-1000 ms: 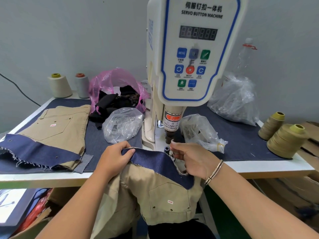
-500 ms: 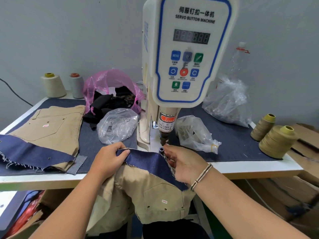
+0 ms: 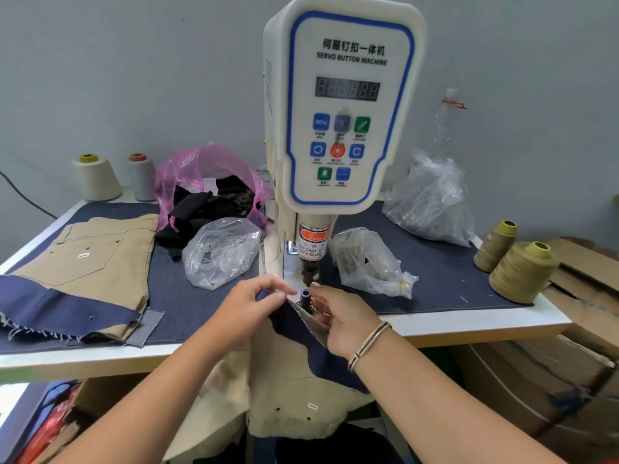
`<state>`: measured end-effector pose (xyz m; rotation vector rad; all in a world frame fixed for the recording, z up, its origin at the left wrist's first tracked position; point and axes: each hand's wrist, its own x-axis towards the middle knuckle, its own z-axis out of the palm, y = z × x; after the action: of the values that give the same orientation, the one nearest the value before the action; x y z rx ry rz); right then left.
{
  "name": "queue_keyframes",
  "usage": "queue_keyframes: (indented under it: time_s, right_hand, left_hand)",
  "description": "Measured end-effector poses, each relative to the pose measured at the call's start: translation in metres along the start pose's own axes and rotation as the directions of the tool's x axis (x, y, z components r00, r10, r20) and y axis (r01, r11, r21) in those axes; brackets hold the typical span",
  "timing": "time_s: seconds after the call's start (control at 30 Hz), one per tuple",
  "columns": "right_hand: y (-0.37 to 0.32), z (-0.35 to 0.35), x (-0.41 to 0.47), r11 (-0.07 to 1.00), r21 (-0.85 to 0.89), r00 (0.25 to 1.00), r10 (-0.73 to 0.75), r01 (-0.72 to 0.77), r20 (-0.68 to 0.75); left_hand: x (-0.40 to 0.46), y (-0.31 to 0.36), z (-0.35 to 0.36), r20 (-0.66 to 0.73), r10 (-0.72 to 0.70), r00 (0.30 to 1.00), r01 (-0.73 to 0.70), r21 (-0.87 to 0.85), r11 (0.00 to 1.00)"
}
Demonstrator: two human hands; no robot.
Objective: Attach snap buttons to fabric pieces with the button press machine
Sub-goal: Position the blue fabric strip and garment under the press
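The white servo button machine (image 3: 341,105) stands at the table's middle, its dark press head (image 3: 310,271) just above the small round lower die (image 3: 305,293). A khaki fabric piece with a navy denim band (image 3: 301,343) hangs off the table's front edge below the die. My left hand (image 3: 248,313) pinches the band's top edge just left of the die. My right hand (image 3: 341,319) grips the band's folded edge right of the die, fingertips close to it.
A finished khaki and denim piece (image 3: 83,262) lies at the left. Clear bags of snaps (image 3: 221,252) (image 3: 368,262) flank the machine, a bigger bag (image 3: 432,202) at the back right. Thread cones (image 3: 522,272) stand right, a pink bag (image 3: 207,172) behind.
Both hands have drawn closer together at the die. The left hand slid right along the denim edge, bunching the band, and the lower die now shows between the fingers.
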<state>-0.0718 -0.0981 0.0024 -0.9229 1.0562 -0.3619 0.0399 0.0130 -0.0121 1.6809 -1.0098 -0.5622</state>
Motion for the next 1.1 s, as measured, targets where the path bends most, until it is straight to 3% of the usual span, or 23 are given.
queue_keyframes:
  time_s: [0.07,0.27,0.6,0.87,1.1]
  right_hand:
    - [0.002,-0.002,-0.004,0.998,-0.045,0.999,-0.052,0.052,-0.009]
    - [0.017,-0.001,-0.011,0.987,-0.045,0.988,-0.156,0.157,0.023]
    - [0.015,-0.010,-0.021,0.896,-0.194,0.917,-0.384,0.399,0.112]
    - [0.009,-0.013,-0.016,0.887,-0.193,0.906,-0.394,0.419,0.156]
    - [0.010,-0.012,-0.018,0.910,-0.118,0.915,-0.381,0.397,0.132]
  left_hand:
    - [-0.001,0.004,0.017,0.060,-0.041,0.997,0.040,0.012,0.999]
    - [-0.002,0.004,0.032,-0.096,-0.121,0.988,0.119,-0.031,0.992]
    - [-0.001,0.011,0.033,-0.122,-0.144,0.982,0.135,-0.080,0.988]
    - [0.004,0.016,0.032,-0.074,-0.261,0.963,0.227,-0.307,0.924]
    - [0.005,0.019,0.035,-0.055,-0.344,0.937,0.301,-0.370,0.879]
